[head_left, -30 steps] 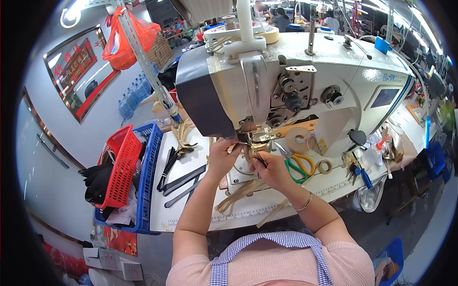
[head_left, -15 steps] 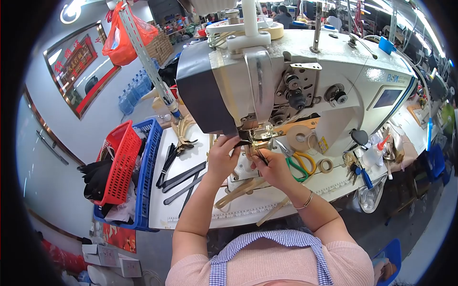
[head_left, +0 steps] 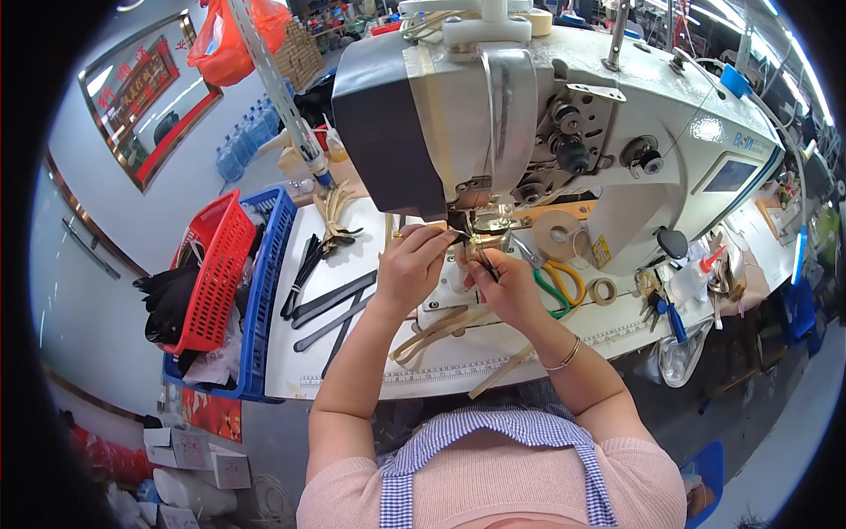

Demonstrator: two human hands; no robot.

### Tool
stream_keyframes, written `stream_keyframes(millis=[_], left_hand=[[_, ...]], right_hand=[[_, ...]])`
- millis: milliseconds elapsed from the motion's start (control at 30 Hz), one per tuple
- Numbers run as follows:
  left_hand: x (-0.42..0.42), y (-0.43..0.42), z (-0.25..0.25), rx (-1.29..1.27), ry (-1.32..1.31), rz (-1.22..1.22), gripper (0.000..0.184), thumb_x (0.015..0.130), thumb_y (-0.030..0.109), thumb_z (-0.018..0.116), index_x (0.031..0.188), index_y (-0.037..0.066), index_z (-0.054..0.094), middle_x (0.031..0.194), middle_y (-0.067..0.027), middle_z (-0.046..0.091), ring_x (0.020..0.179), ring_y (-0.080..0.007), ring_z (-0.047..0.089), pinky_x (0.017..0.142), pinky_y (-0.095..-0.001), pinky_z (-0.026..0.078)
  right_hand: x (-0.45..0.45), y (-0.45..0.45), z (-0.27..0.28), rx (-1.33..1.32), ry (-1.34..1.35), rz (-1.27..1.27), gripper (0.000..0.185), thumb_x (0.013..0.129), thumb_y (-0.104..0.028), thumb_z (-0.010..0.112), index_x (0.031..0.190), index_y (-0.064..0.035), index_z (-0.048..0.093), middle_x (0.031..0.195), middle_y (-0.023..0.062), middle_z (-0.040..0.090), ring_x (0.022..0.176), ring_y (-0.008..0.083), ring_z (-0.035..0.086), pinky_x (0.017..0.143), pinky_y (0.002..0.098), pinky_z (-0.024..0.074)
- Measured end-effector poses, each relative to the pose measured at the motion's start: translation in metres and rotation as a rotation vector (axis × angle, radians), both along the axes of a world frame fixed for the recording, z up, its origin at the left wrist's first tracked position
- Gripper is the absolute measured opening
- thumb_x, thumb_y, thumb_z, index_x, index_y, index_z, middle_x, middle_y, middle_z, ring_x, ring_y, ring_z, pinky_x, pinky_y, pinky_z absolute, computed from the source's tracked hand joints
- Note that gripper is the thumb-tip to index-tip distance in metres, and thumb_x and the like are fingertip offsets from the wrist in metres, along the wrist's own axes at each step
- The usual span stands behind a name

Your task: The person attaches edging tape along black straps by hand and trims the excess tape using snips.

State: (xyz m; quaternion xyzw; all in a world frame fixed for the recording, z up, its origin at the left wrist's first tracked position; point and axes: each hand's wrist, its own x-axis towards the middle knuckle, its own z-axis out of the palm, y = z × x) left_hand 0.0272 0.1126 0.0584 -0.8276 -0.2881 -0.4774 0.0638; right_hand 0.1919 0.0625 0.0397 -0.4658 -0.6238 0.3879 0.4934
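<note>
At the needle end of an industrial sewing machine [head_left: 687, 106], both hands work close together. My left hand [head_left: 412, 269] has its thumb and fingers pinched at the presser foot, on something small that I cannot make out. My right hand [head_left: 504, 286], just right of it, has its fingers closed on a narrow dark strip [head_left: 486, 264] that slants up toward the metal guide [head_left: 480, 238] under the needle. Fingers and machine parts hide most of the strip. Yellow-and-green scissors [head_left: 564, 286] lie right beside my right hand.
Black straps [head_left: 333, 300] lie left of my left arm, near a tied bundle of tan strips [head_left: 335, 216]. A red basket [head_left: 211, 273] rests in a blue crate [head_left: 264, 353]. Tape rolls [head_left: 557, 236], a bottle with a red tip [head_left: 696, 275] and a ruler tape [head_left: 441, 377] are on the table.
The view has shifted, so the machine sits a little higher and further right. My left fingertips have drawn slightly apart from the machine head's edge; both hands stay by the presser foot.
</note>
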Motion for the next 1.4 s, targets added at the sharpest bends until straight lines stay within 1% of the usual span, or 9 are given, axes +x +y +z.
stream_keyframes(millis=[167,267,733,867,900,967,1033,1067,1400], left_hand=[[-0.021,-0.044,0.055,0.199,-0.232,-0.134,0.03,0.063,0.005,0.075,0.09,0.003,0.063,0.077,-0.0089,0.063,0.077,-0.0207,0.062,0.066,-0.029,0.049],[-0.037,-0.081,0.137,0.362,-0.535,-0.551,0.06,0.079,0.041,0.061,0.123,0.007,0.039,0.121,-0.0178,0.045,0.102,-0.0358,0.052,0.083,-0.0421,0.047],[-0.031,-0.079,0.18,0.521,-0.484,-0.541,0.037,0.087,0.031,0.052,0.111,0.004,0.045,0.113,-0.019,0.049,0.097,-0.0348,0.054,0.078,-0.042,0.049],[-0.039,-0.058,0.12,0.538,-0.545,-0.411,0.032,0.089,0.029,0.049,0.107,0.003,0.046,0.111,-0.0193,0.05,0.096,-0.0345,0.055,0.077,-0.0419,0.05],[-0.037,-0.048,0.086,0.499,-0.523,-0.452,0.02,0.091,0.019,0.05,0.093,-0.001,0.055,0.096,-0.0205,0.06,0.085,-0.0298,0.06,0.071,-0.038,0.051],[-0.032,-0.023,0.018,0.304,-0.338,-0.25,0.019,0.076,0.004,0.064,0.093,0.001,0.059,0.09,-0.0163,0.061,0.082,-0.0282,0.061,0.074,-0.0369,0.051],[-0.012,-0.016,-0.012,0.009,-0.172,-0.051,0.037,0.067,0.0,0.07,0.103,0.002,0.06,0.104,-0.0148,0.059,0.096,-0.0308,0.059,0.083,-0.0365,0.048],[-0.007,-0.01,-0.027,-0.099,-0.194,-0.06,0.039,0.067,0.002,0.071,0.104,0.003,0.06,0.111,-0.0144,0.057,0.098,-0.03,0.058,0.082,-0.0353,0.049],[0.007,0.001,-0.012,0.039,-0.161,-0.029,0.017,0.073,-0.005,0.063,0.089,0.0,0.065,0.09,-0.0114,0.062,0.078,-0.025,0.062,0.066,-0.0307,0.051]], right_hand=[[0.004,0.002,-0.001,0.015,-0.005,-0.002,0.013,0.088,-0.009,0.053,0.095,-0.0024,0.062,0.069,0.003,0.063,0.056,0.0066,0.053,0.053,0.0218,0.0433],[0.003,0.002,-0.001,0.033,-0.07,0.005,0.014,0.089,-0.008,0.052,0.097,-0.0023,0.062,0.069,-0.0001,0.061,0.051,0.0024,0.047,0.048,0.0181,0.0399],[0.004,-0.003,-0.006,-0.059,-0.014,0.01,0.014,0.088,-0.012,0.055,0.098,-0.0039,0.062,0.068,0.0018,0.063,0.05,0.0045,0.047,0.048,0.0206,0.0402],[0.002,0.001,-0.003,-0.032,0.015,0.021,0.016,0.09,-0.008,0.052,0.101,-0.0041,0.063,0.069,-0.0009,0.06,0.052,0.002,0.045,0.047,0.0176,0.0379],[0.003,0.0,-0.003,-0.033,0.027,0.032,0.016,0.09,-0.008,0.052,0.101,-0.0044,0.063,0.069,-0.001,0.06,0.052,0.0019,0.045,0.047,0.0176,0.0378],[0.005,-0.001,-0.005,-0.006,0.015,0.023,0.017,0.09,-0.008,0.051,0.102,-0.0043,0.062,0.069,-0.0008,0.06,0.052,0.002,0.045,0.048,0.0179,0.0386],[0.005,0.001,-0.011,0.039,-0.009,0.026,0.017,0.09,-0.008,0.051,0.103,-0.004,0.062,0.069,-0.0007,0.06,0.052,0.0022,0.045,0.048,0.0181,0.039],[0.006,0.0,-0.006,-0.022,-0.011,0.034,0.015,0.088,-0.011,0.053,0.099,-0.0037,0.061,0.071,0.0052,0.064,0.057,0.0097,0.055,0.054,0.0241,0.0431],[0.01,-0.001,-0.011,0.013,0.003,-0.007,0.009,0.088,-0.006,0.052,0.092,-0.0026,0.059,0.07,0.0014,0.062,0.055,0.0048,0.049,0.05,0.0209,0.0413]])
